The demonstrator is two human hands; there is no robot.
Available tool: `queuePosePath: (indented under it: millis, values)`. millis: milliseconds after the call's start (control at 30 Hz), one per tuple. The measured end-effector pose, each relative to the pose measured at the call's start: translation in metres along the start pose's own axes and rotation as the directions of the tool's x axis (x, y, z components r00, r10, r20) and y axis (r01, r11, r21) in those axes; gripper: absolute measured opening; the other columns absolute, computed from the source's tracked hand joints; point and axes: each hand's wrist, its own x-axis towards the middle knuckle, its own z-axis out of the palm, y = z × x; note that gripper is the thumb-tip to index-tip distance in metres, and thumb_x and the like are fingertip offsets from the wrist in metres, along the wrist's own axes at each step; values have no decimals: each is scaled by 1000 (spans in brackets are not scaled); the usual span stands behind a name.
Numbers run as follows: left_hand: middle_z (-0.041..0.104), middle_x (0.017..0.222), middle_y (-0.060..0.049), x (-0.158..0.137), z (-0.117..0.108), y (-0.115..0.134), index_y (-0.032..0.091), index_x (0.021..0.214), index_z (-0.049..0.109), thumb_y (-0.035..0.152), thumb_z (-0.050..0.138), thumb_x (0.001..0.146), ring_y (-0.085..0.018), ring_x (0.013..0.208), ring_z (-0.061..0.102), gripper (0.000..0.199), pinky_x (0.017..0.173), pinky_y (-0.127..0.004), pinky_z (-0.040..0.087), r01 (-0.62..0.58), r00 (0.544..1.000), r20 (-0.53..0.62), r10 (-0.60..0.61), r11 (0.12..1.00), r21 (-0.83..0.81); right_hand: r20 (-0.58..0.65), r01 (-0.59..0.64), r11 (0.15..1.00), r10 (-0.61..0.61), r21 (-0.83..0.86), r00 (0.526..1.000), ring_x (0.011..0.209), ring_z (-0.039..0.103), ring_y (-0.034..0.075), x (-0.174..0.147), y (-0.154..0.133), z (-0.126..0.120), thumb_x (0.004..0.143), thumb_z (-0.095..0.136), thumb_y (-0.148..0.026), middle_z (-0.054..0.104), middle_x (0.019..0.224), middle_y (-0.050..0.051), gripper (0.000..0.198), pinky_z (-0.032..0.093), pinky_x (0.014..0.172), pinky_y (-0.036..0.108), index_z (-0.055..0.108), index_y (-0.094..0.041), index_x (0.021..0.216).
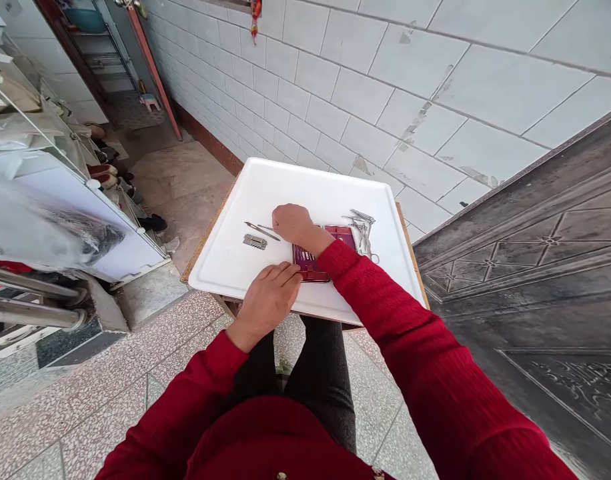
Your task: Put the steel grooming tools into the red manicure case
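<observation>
A dark red manicure case [313, 274] lies unfolded on a white tray [220, 260], with slim metal tools in its slots. My left hand [271, 293] holds the case's near left edge, fingers together. Above the case's far left part, my right hand [294, 223] is closed, its fingertips turned away from view. Whatever it holds, if anything, is hidden. Just left of it lie thin metal tools [262, 231], their right ends close to the hand. Nail clippers [255, 241] sit nearer to me. My right forearm covers part of the case.
Right of the case, scissors and several metal tools [364, 233] lie in a pile. The tray rests on a wooden table [188, 269] against a tiled wall [330, 87]. A dark carved panel [530, 253] stands at the right, a shoe rack [93, 183] at the left.
</observation>
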Motion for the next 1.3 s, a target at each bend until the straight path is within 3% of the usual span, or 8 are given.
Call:
queuePosePath:
  millis: [267, 433, 500, 600, 667, 733, 867, 1300]
  values:
    - [76, 132, -11, -2, 3, 0, 17, 121, 73, 15, 53, 104, -26, 127, 68, 26, 105, -46, 56, 22, 1000, 3, -22, 999, -41, 119, 12, 999, -8, -31, 993, 94, 73, 36, 4, -1, -10, 77, 70, -7, 77, 90, 18, 15, 56, 82, 42, 78, -16, 84]
    - [75, 132, -11, -2, 1, 0, 17, 121, 73, 16, 53, 105, -26, 126, 68, 25, 105, -45, 56, 15, 1000, 11, -15, 1000, -27, 2, -27, 964, 27, 265, 1000, 75, 70, 23, -9, 9, -15, 80, 64, -4, 73, 74, 8, 18, 53, 74, 33, 65, -19, 70]
    - [75, 132, -11, -1, 1, 0, 16, 120, 72, 16, 52, 105, -26, 125, 69, 25, 105, -45, 56, 8, 1000, 6, -7, 1000, -14, -5, -86, 867, 101, 490, 995, 57, 62, 16, -17, 20, -15, 82, 62, -6, 66, 60, 2, 19, 50, 62, 28, 60, -20, 70]
    - [76, 130, -10, 0, 0, 0, 16, 117, 72, 16, 52, 105, -26, 123, 70, 23, 104, -44, 56, -5, 1000, -4, 5, 1000, 2, 19, -129, 638, 176, 759, 984, 45, 53, 11, -32, 38, -14, 79, 66, -8, 62, 53, -5, 14, 43, 49, 23, 60, -20, 80]
    - [76, 130, -10, 1, -1, -1, 16, 117, 72, 15, 53, 105, -26, 123, 70, 23, 104, -44, 56, -11, 1000, 1, 11, 1000, 9, 6, -110, 525, 196, 844, 981, 45, 54, 11, -42, 50, -13, 76, 70, -8, 63, 53, -7, 24, 43, 47, 21, 63, -19, 96]
    - [76, 130, -10, 1, -2, -1, 17, 118, 72, 15, 53, 105, -27, 123, 70, 23, 104, -44, 56, -19, 1000, 2, 19, 1000, 15, -6, -94, 473, 206, 876, 979, 46, 55, 11, -53, 60, -12, 74, 73, -9, 64, 54, -8, 39, 44, 47, 21, 64, -18, 111]
    - [77, 128, -11, 3, -3, -2, 16, 117, 72, 15, 52, 105, -27, 121, 71, 23, 102, -44, 57, -28, 999, -19, 29, 999, 25, -22, -76, 450, 207, 890, 978, 47, 57, 12, -68, 75, -12, 75, 72, -9, 67, 57, -7, 48, 45, 47, 21, 65, -16, 122]
    - [76, 132, -9, 6, -5, -3, 19, 120, 72, 16, 51, 106, -27, 124, 70, 25, 104, -44, 56, -12, 1000, 15, 12, 1000, 3, -76, -93, 485, 317, 869, 945, 44, 54, 10, -74, 97, -7, 84, 70, -6, 63, 54, -6, 24, 42, 43, 20, 69, -16, 106]
